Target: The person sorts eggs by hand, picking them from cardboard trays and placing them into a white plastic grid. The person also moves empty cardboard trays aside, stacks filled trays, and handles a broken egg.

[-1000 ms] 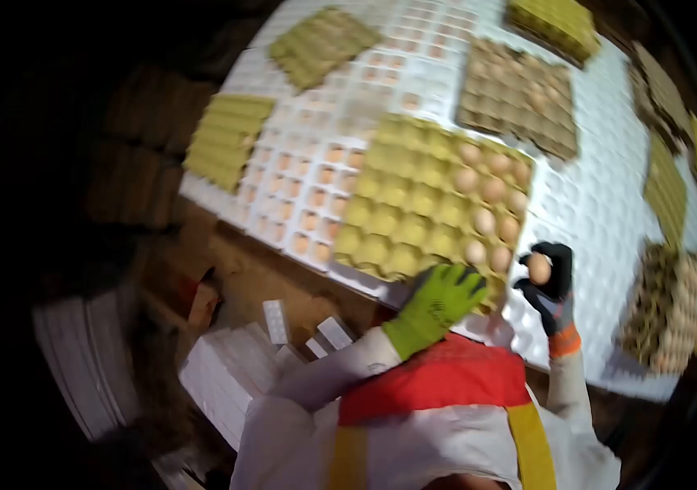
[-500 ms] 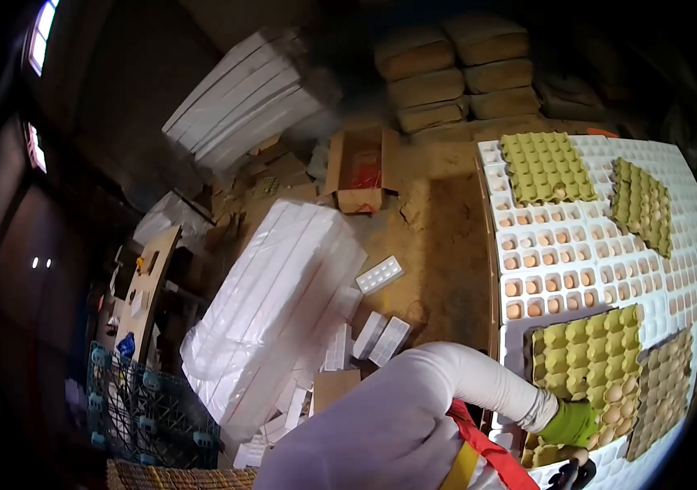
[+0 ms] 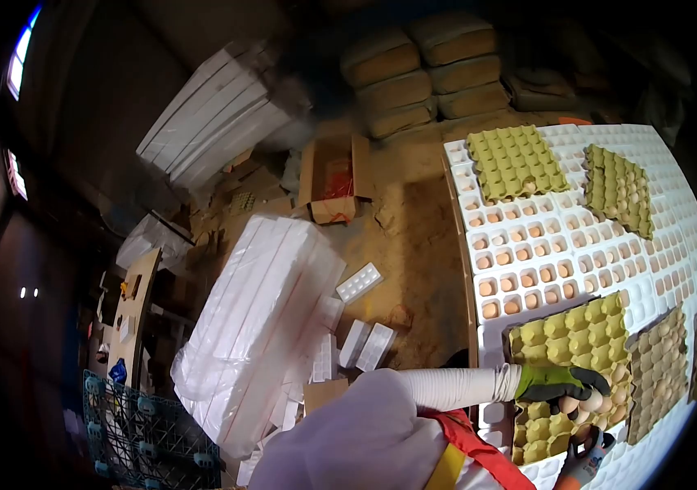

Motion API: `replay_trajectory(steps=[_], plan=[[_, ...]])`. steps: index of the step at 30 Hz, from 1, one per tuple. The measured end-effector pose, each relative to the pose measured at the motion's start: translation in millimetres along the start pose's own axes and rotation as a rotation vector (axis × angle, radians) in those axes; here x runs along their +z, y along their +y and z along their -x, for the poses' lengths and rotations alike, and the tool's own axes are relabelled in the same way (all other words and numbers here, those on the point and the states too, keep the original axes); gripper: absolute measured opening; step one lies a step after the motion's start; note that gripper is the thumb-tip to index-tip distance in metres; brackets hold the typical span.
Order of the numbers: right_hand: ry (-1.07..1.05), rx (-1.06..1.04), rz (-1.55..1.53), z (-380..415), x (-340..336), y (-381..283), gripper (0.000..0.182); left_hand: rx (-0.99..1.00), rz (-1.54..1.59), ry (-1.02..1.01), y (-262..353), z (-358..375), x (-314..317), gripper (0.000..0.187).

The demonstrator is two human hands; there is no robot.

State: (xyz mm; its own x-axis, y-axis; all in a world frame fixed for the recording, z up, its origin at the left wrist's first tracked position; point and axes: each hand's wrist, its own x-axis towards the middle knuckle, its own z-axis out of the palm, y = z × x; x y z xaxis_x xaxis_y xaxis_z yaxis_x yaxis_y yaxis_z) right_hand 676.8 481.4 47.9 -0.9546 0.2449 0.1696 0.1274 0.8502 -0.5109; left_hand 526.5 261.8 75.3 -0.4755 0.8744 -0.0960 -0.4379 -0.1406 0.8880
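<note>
Two gloved hands' grips hold eggs over the yellow tray on the white table.

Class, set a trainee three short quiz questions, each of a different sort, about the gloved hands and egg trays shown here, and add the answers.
1. True or false: the left hand in the green glove rests on the yellow-green pulp egg tray.
2. Which colour is the glove on the right hand? A white, B dark grey with an orange cuff, C blue.
3. Fill in: the pale brown eggs lie under the ___ hand's fingers.

Key: 1 true; 2 B; 3 left.
</note>
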Motion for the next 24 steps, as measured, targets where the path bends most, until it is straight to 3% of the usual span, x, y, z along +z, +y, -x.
replay_trajectory(steps=[1,2,3,5,6,7,8,9,11,17,18,20,23,24], plan=[[-0.048,-0.039,0.154,0.2,-3.7,-0.3,0.051,-0.011,-0.034,-0.009,-0.8,-6.0,-0.7,0.024],[-0.094,-0.008,0.12,-4.8,15.7,45.6,0.057,-0.023,-0.065,-0.018,-3.7,-12.4,-1.0,0.023],[-0.18,0.09,0.173,-9.9,11.8,42.8,0.06,-0.037,-0.098,-0.03,-8.1,-19.5,-0.9,0.022],[0.116,-0.029,0.09,1.5,33.4,49.9,0.062,0.423,-1.263,0.088,-42.6,-54.5,1.5,0.022],[0.201,-0.162,0.22,2.0,37.3,67.2,0.063,0.438,-1.611,0.054,-53.3,-66.9,8.6,0.02],[0.276,-0.117,-0.054,3.3,46.2,80.7,0.059,0.42,-1.761,-0.036,-62.8,-78.8,15.2,0.021],[0.173,-0.007,-0.209,5.7,38.0,87.8,0.057,0.384,-1.791,-0.083,-61.8,-83.4,15.0,0.022],[0.066,0.101,-0.366,7.2,28.7,93.0,0.055,0.362,-1.805,-0.122,-64.1,-88.6,16.4,0.022],[0.024,0.097,-0.737,18.1,27.1,109.4,0.044,0.35,-1.795,-0.161,-67.9,-92.8,19.4,0.024],[-0.113,0.217,-2.456,65.4,39.7,111.4,0.054,0.371,-1.738,-0.227,-66.5,-100.3,26.0,0.032],[-0.107,0.118,-2.495,64.3,38.5,92.7,0.058,0.382,-1.713,-0.238,-62.9,-101.9,26.9,0.034],[0.398,0.052,-1.351,71.4,55.0,79.6,0.062,0.421,-1.599,-0.276,-55.1,-104.4,31.6,0.037],[0.304,0.544,-2.326,75.9,18.5,45.8,0.054,0.294,-1.002,-0.324,-26.3,-98.4,23.9,0.041],[0.208,0.46,-2.304,78.3,22.9,50.1,0.055,0.169,-0.707,-0.339,-14.7,-93.1,15.2,0.043]])
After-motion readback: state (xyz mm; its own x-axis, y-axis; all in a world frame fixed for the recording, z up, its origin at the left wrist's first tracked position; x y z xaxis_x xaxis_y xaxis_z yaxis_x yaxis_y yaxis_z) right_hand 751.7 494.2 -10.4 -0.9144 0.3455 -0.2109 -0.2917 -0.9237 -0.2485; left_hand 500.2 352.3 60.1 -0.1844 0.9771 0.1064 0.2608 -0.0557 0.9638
